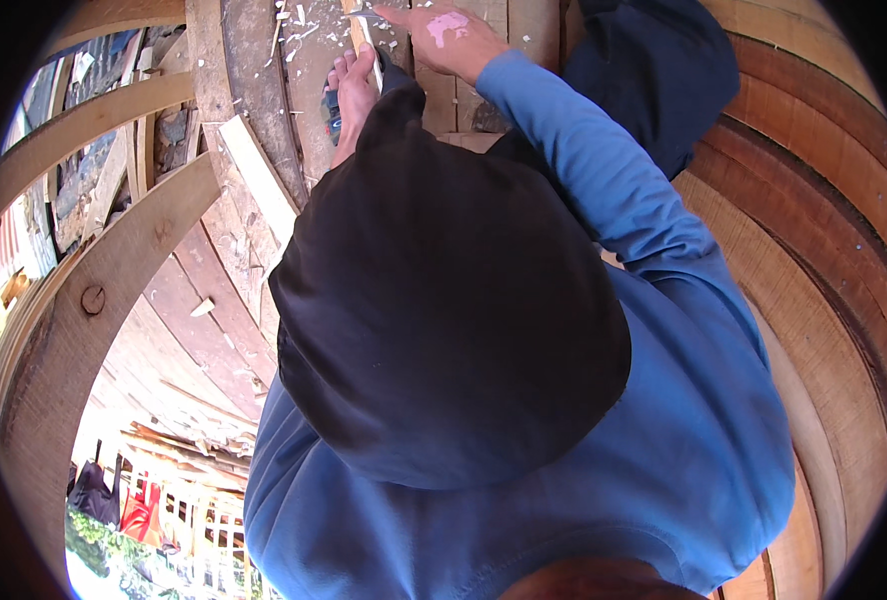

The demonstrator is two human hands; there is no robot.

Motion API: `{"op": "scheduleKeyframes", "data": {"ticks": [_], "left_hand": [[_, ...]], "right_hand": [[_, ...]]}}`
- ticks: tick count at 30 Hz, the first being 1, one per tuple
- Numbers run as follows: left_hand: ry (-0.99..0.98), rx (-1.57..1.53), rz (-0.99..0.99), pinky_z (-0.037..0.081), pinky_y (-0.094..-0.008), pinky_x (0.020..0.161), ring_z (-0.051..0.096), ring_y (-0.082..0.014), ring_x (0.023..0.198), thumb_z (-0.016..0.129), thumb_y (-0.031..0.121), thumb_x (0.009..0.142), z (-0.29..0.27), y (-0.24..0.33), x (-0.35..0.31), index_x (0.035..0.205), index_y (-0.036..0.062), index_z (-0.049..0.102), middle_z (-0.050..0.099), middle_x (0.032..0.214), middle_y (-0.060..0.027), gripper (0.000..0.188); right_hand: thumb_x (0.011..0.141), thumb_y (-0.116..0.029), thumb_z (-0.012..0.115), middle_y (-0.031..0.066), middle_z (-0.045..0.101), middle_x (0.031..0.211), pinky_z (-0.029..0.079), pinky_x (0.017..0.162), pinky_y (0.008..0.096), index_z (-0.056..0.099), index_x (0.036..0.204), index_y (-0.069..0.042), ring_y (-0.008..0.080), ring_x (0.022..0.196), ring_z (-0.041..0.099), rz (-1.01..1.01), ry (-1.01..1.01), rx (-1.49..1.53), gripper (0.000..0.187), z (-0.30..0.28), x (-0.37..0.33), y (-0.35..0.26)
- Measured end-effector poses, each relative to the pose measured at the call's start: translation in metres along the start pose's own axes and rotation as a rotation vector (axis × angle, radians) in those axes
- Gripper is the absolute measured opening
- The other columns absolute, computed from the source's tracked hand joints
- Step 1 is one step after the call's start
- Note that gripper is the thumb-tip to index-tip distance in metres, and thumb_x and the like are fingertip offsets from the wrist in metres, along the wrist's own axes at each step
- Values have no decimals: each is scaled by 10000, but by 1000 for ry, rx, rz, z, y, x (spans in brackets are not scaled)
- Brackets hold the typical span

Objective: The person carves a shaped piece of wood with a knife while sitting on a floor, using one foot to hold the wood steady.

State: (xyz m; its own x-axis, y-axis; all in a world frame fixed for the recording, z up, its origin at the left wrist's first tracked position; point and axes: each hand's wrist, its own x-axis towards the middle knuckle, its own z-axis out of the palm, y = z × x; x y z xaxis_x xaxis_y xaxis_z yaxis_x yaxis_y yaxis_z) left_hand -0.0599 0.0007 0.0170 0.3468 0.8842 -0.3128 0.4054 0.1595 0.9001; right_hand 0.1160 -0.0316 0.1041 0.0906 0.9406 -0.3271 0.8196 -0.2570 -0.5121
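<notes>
My right hand (454,40), at the end of a blue sleeve, is at the top edge with its index finger stretched to the left. The fingers are closed around what looks like a knife; only its thin grey blade (366,13) shows, across a pale wood strip (362,38). That strip runs beside my left foot (356,95), its toes next to the wood. My raised knee in dark trousers (454,300) fills the middle and hides much of what lies beyond. My left hand is not visible.
Pale shavings (309,15) litter the wooden planks (254,60). A cut board piece (259,175) lies left of my knee. Curved timber ribs (114,270) stand at the left, and curved planks (814,180) form a wall at the right. Hanging clothes (144,510) show at lower left.
</notes>
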Motion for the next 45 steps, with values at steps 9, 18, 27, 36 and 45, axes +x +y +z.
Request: {"op": "scheduleKeyframes", "data": {"ticks": [9,18,27,36,45], "left_hand": [[233,418,186,481,-426,934,643,-357,1030,696,301,927,8,6,-7,1029,27,735,698,981,-180,295],[338,360,212,438,-439,1079,602,-408,1234,710,313,923,15,-25,-3,1135,33,740,700,1199,-249,353],[104,21,46,328,-409,897,473,-231,954,496,378,1053,5,7,2,892,72,627,557,952,-65,369],[153,-294,39,405,-329,755,532,-159,798,515,264,1053,14,-4,3,870,53,613,546,808,-36,296],[-34,-940,-209,368,-254,507,466,-90,552,530,228,1042,0,-13,11,866,36,607,523,713,-13,272]], "right_hand": [[930,-85,438,272,627,1318,493,1039,466,586,1395,-59,405,1225,614,-178,-81,46,488,-9,11,16],[1009,-191,396,257,673,1240,493,1033,470,619,1342,-57,414,1168,642,-29,7,-40,422,-2,-2,-7],[975,-178,451,211,682,1255,495,1035,471,562,1440,-193,398,1150,653,5,36,-16,478,8,7,-6],[981,-176,439,232,678,1250,480,1052,460,580,1404,-130,384,1170,645,-143,134,67,448,15,12,0],[984,-170,432,251,684,1219,494,1025,475,618,1352,-82,388,1159,650,-95,23,195,421,-10,-7,-5]]}}
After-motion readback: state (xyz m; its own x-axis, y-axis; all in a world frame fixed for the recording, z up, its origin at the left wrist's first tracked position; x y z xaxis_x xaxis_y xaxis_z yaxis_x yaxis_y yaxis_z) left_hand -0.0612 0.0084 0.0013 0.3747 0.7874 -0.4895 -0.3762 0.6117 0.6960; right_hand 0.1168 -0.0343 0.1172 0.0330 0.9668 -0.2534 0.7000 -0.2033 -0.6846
